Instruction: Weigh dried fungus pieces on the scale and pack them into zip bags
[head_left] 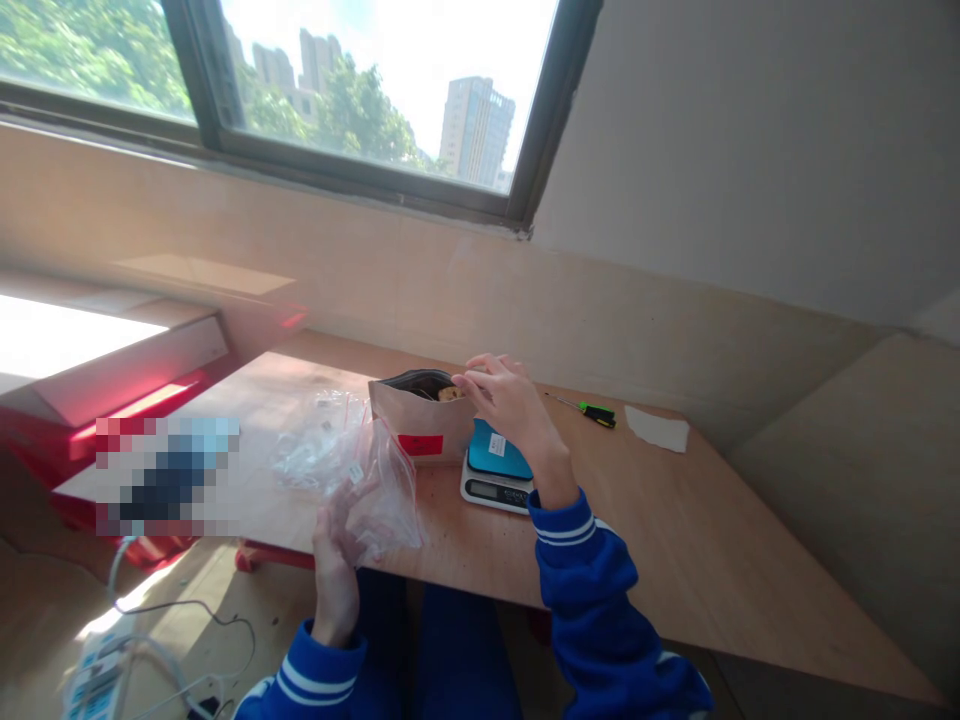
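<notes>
The paper bag (386,425) stands upright near the middle of the frame, its dark mouth gaping and a red label (421,446) low on its front. A small tan lump (451,394) shows at the right end of the opening; what else is inside is too dark to make out.

The right hand (484,385) is over the right end of that opening, fingers bent and held near one another, the thumb close to the rim. Whether it pinches the rim or something small cannot be told. The left hand (337,535) is at lower centre-left, half curled, with a clear plastic bag (394,505) draped over its fingers; how firmly it grips the film cannot be told. The plastic bag's upper part reaches in front of the paper bag's left side. More clear bags (300,460) lie crumpled to the left.

Just right of the paper bag's front, below the right hand, sits a white kitchen scale (475,494) with a blue top (504,463) bearing a pale sticker. Farther right are a green-and-black screwdriver (598,413) and a torn piece of white paper (658,431). All of this rests on a wooden surface (712,540).

Blue sleeves (600,575) with white stripes enter from the bottom of the frame. Cables (191,604) trail over the floor at lower left. A window (375,180) fills much of the top, with trees (367,115) and tall buildings (477,130) outside.
</notes>
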